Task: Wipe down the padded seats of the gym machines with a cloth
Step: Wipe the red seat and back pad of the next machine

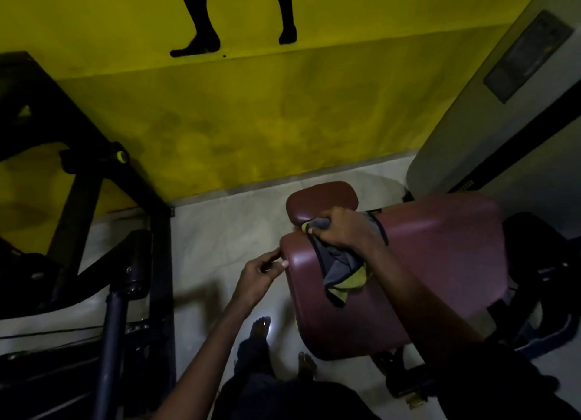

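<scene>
A large maroon padded seat (440, 262) fills the lower right, with a smaller maroon pad (320, 199) just beyond its far left corner. My right hand (339, 231) grips a bunched grey and yellow cloth (342, 271) against the seat's upper left part; the cloth trails down over the pad. My left hand (261, 271) rests at the seat's left edge, its fingertips touching the rounded corner. It holds nothing.
A black machine frame (94, 199) with a dark roller pad (135, 262) stands at the left. A yellow wall (251, 120) runs across the back, a grey panel (471, 120) at the right. My bare feet (261, 328) stand on the pale tiled floor (220, 231).
</scene>
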The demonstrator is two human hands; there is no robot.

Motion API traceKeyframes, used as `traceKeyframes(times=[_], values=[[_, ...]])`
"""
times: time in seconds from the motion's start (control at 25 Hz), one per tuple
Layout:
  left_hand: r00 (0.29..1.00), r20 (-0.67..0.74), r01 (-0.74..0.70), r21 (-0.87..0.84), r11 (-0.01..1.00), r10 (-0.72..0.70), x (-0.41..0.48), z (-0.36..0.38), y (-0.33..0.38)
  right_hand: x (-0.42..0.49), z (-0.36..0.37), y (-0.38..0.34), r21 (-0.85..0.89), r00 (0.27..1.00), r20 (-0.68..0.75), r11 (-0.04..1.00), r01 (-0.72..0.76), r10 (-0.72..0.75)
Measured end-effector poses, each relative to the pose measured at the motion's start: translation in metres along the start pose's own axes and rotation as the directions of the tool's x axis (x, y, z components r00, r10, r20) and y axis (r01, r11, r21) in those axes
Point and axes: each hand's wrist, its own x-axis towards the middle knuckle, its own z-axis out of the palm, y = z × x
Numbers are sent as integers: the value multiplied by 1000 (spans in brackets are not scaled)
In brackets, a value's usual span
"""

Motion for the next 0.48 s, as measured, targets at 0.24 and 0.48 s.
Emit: traceKeyframes(times=[0.24,0.48], values=[[976,201,112,-114,987,-88,21,-32,-5,32,-4,-42,1,926,358,992,126,-118],[883,434,281,-179,943,-180,37,-46,-29,29,-9,-32,64,902,403,988,140,-154]])
